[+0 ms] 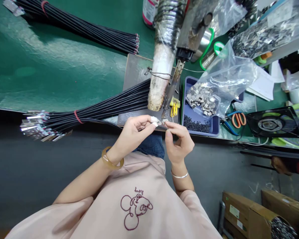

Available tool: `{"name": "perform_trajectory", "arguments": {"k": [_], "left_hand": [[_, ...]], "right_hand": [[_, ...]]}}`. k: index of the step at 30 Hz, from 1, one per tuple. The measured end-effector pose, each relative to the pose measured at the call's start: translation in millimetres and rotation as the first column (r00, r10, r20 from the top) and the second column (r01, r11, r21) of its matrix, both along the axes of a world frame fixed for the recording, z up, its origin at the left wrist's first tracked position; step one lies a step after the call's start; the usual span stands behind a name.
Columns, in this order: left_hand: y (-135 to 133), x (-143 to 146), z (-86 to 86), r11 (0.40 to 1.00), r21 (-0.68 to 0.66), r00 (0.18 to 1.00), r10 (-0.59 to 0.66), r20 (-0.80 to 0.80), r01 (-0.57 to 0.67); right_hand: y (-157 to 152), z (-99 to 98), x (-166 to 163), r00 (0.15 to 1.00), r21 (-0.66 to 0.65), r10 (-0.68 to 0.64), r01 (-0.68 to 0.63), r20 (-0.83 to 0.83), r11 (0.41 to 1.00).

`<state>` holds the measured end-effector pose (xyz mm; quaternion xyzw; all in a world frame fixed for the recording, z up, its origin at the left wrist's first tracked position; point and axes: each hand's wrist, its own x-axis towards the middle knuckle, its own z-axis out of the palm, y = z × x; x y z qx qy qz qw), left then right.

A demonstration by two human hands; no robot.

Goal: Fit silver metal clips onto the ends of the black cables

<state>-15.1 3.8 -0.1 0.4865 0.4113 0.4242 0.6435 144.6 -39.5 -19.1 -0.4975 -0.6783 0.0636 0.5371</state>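
Observation:
Both my hands meet at the bench's front edge, below the soldering iron's metal tip [166,105]. My left hand [136,131], with white covers on thumb and forefinger, is closed in a pinch around a small silvery metal piece [159,123]. Beside it, my right hand [179,141] pinches something thin at its fingertips, too small to make out. A bundle of black cables [109,104], tied with a red band, lies left of the iron with flat metal ends pointing left. One cable strays from it toward my left hand, where its end is hidden.
A wrapped, scorched tube [160,69] hangs beside the iron. At right stand a blue tray [215,130] with a bag of metal parts [204,101] and black bits, pliers [236,119] and a fan [274,122]. Another cable bundle [84,28] lies at the back left.

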Motion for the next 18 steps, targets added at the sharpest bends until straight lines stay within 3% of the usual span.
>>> {"name": "perform_trajectory", "arguments": {"k": [3,10,18], "left_hand": [[-0.8,0.4,-0.4,1.000,0.009,1.000,-0.003,-0.014,0.003],[-0.2,4.4,2.4,0.998,0.022,0.996,0.064,-0.055,-0.063],[-0.5,6.3,1.8,0.993,0.052,0.989,0.107,-0.107,-0.101]], "right_hand": [[4.5,-2.6,0.0,0.999,-0.036,0.012,-0.014,-0.034,0.999],[6.8,-4.0,-0.5,0.984,0.088,-0.025,0.009,0.178,0.996],[8.1,-1.6,-0.8,0.972,0.120,-0.029,0.001,0.233,0.993]]}}
